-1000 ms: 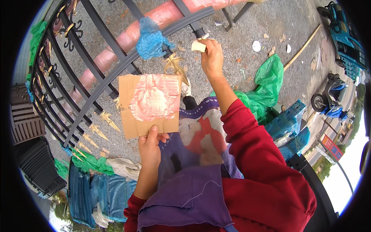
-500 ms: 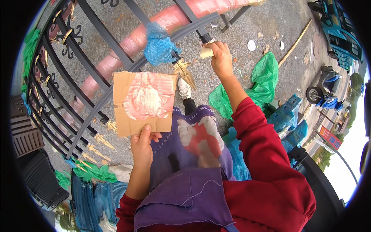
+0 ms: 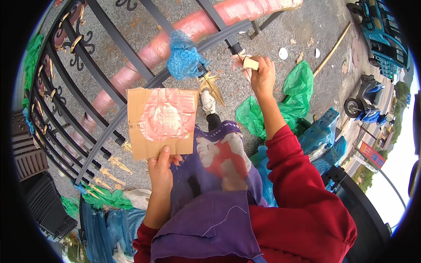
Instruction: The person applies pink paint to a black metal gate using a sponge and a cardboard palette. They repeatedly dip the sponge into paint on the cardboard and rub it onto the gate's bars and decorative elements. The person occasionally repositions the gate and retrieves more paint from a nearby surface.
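Note:
My left hand (image 3: 160, 172) grips the lower edge of a square piece of cardboard (image 3: 137, 151), its thumb on top. Wet-looking pinkish paint (image 3: 169, 115) is smeared across most of the cardboard's face. Pinched in my right hand (image 3: 264, 79) is a small pale-yellow sponge (image 3: 251, 64). It is right beside a pinkish spearhead finial (image 3: 240, 61) at the end of a black fence bar, partly hidden by sponge and hand; whether they touch I cannot tell. To its left, a gold spearhead finial (image 3: 211, 86) points toward me, and crumpled blue plastic film (image 3: 186, 57) wraps the bar above it.
The black metal fence panel (image 3: 103, 39) fills the upper left, with more gold finials (image 3: 118, 164) along its edge. It lies over a pink film-wrapped roll (image 3: 127, 79). Green plastic (image 3: 300, 83) lies right of my right hand, near a wooden stick (image 3: 333, 49). Farther right stands a scooter (image 3: 367, 101).
My right hand has moved a little right and down with the sponge, uncovering the pinkish finial. The cardboard in my left hand has dropped slightly.

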{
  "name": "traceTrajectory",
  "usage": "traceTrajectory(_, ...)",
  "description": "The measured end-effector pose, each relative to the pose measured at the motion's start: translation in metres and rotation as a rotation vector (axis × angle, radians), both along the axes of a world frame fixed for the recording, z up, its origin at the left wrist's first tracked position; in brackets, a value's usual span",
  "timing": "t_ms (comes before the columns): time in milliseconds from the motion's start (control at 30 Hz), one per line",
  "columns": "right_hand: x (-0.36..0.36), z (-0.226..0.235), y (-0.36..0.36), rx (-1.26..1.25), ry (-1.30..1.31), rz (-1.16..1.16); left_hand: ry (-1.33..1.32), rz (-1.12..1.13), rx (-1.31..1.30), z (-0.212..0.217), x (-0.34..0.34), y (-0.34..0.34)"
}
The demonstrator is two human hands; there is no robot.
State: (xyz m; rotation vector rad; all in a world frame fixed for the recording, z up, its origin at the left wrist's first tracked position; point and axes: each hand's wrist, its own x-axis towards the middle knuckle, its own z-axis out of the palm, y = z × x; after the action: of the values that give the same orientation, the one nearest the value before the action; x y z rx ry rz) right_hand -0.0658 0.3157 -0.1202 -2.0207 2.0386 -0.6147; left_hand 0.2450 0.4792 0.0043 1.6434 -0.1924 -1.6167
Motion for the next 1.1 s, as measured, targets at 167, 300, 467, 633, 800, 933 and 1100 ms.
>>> traceTrajectory(167, -0.007, -0.007, -0.018, 0.024, -0.002, 0.123, 0.029, -0.036, -0.008, -0.005, -0.006, 0.000)
traceTrajectory(300, -0.023, -0.011, -0.024, 0.024, -0.038, 0.113, 0.017, -0.014, -0.012, -0.002, -0.015, -0.002)
traceTrajectory(467, -0.018, -0.007, -0.031, 0.069, -0.091, 0.238, 0.027, -0.042, -0.001, -0.004, -0.020, 0.001)
traceTrajectory(633, -0.036, -0.016, -0.038, -0.004, -0.157, 0.104, 0.007, -0.022, -0.012, -0.003, -0.024, 0.001)
traceTrajectory(800, -0.036, -0.016, -0.044, 0.075, -0.130, 0.217, 0.015, -0.046, -0.001, -0.002, -0.028, 0.002)
traceTrajectory(933, -0.045, -0.023, -0.053, 0.046, -0.100, 0.129, 0.016, -0.046, -0.007, 0.000, -0.031, 0.000)
traceTrajectory(1100, -0.040, -0.016, -0.044, 0.123, -0.230, 0.085, 0.009, -0.055, -0.019, -0.002, -0.031, 0.003)
